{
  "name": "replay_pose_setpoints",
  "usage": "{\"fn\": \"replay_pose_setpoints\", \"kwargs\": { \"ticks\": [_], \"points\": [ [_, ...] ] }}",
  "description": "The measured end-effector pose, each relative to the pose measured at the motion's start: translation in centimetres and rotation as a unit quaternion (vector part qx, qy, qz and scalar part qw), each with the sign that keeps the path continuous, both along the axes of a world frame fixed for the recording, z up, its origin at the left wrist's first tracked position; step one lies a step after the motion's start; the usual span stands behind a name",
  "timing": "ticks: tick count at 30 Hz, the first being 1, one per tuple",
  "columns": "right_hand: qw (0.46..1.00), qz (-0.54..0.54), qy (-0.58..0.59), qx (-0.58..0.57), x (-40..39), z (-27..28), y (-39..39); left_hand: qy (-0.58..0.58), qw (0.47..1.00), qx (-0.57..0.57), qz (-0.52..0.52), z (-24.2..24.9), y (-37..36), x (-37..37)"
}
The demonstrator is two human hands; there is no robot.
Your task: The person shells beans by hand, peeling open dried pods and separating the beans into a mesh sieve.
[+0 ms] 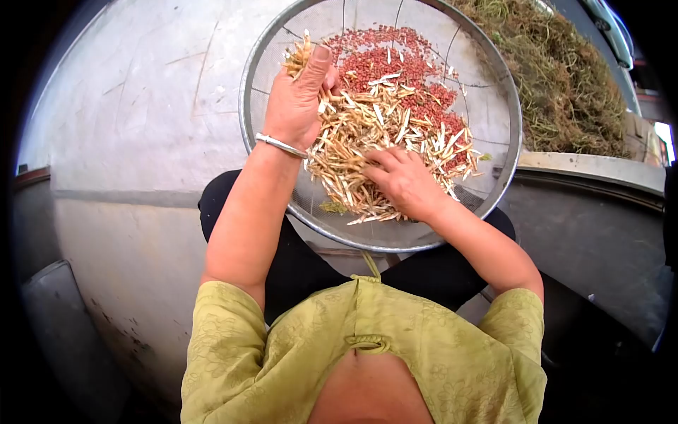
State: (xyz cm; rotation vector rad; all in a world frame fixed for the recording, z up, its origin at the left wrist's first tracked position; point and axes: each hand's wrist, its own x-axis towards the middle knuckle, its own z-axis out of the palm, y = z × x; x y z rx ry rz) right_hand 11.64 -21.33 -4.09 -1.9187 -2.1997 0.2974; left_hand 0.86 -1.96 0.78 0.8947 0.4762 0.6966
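A round metal sieve [513, 113] with a mesh bottom rests over my knees. Red beans [374, 60] are spread over its far part, and dry, pale pods [353, 127] lie heaped nearer to me. My left hand [300, 95], with a bracelet [281, 145] at the wrist, is raised above the sieve's left side, its fingers closed round a bunch of pods [298, 58]. My right hand [402, 177] reaches into the near part of the heap, fingers bent down among the pods; whatever its fingertips hold is hidden.
Dried plants [558, 85] form a large pile at the upper right, behind a pale ledge [593, 167]. Grey concrete floor [127, 99] extends on the left. A dark grey panel [63, 318] stands at the lower left.
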Motion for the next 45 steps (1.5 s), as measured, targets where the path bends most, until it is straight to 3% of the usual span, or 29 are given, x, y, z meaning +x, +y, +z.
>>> {"fn": "replay_pose_setpoints", "kwargs": {
  "ticks": [3,5,7,9,11,13,19,25,29,31,33,35,36,37,39,40,41,43,45],
  "points": [
    [0.994,-0.052,0.086,0.030,1.9,0.5,-2.2,-0.009,1.000,0.008,-0.003,0.4,-0.5,0.0],
    [0.977,-0.129,0.147,0.079,3.4,1.0,-2.4,-0.060,0.996,-0.051,-0.039,0.7,-0.9,0.0],
    [0.893,-0.321,0.312,-0.050,4.2,2.9,-1.5,-0.077,0.994,-0.070,-0.037,0.3,-1.2,0.2],
    [0.756,-0.348,0.554,-0.024,5.8,2.6,-0.6,-0.043,0.992,-0.072,-0.093,0.4,-1.4,0.3],
    [0.656,-0.344,0.672,0.014,6.4,2.9,0.4,-0.045,0.991,-0.078,-0.096,0.1,-2.0,0.6],
    [0.597,-0.330,0.731,0.005,7.5,2.2,0.7,0.023,0.992,-0.056,-0.107,0.0,-2.5,0.8],
    [0.518,-0.345,0.781,0.054,6.8,2.2,1.7,0.098,0.986,0.007,-0.133,-1.5,-3.9,1.5],
    [0.521,-0.304,0.796,0.041,6.3,2.9,2.5,0.148,0.975,0.072,-0.150,-3.4,-5.1,2.2],
    [0.563,-0.310,0.761,0.093,4.6,2.3,3.2,0.146,0.968,0.097,-0.178,-3.6,-6.4,3.2],
    [0.651,-0.315,0.684,0.101,3.8,2.1,3.3,0.108,0.982,0.051,-0.148,-3.3,-7.2,3.6],
    [0.679,-0.310,0.658,0.102,3.2,2.4,3.4,0.101,0.982,0.037,-0.157,-5.1,-6.8,3.8],
    [0.744,-0.300,0.582,0.135,2.7,2.2,3.4,0.074,0.983,-0.040,-0.162,-5.6,-6.8,4.1],
    [0.804,-0.280,0.504,0.143,2.8,2.2,3.2,0.083,0.988,-0.090,-0.098,-5.2,-7.4,4.4],
    [0.804,-0.279,0.506,0.143,3.0,2.4,3.0,0.085,0.988,-0.089,-0.097,-5.0,-7.2,4.3],
    [0.693,-0.273,0.664,0.068,3.3,3.4,2.7,0.093,0.975,-0.165,-0.120,-4.7,-6.7,3.8],
    [0.667,-0.258,0.694,0.079,3.5,3.6,2.5,0.087,0.972,-0.177,-0.127,-3.8,-6.7,3.8],
    [0.667,-0.256,0.695,0.080,3.8,3.8,2.3,0.088,0.972,-0.175,-0.127,-3.8,-6.7,3.8],
    [0.719,-0.282,0.629,0.085,4.3,4.0,1.9,0.076,0.973,-0.185,-0.117,-4.1,-6.7,3.8],
    [0.699,-0.295,0.641,0.113,4.5,3.9,1.7,0.059,0.973,-0.182,-0.128,-4.2,-6.3,3.6]
  ]
}}
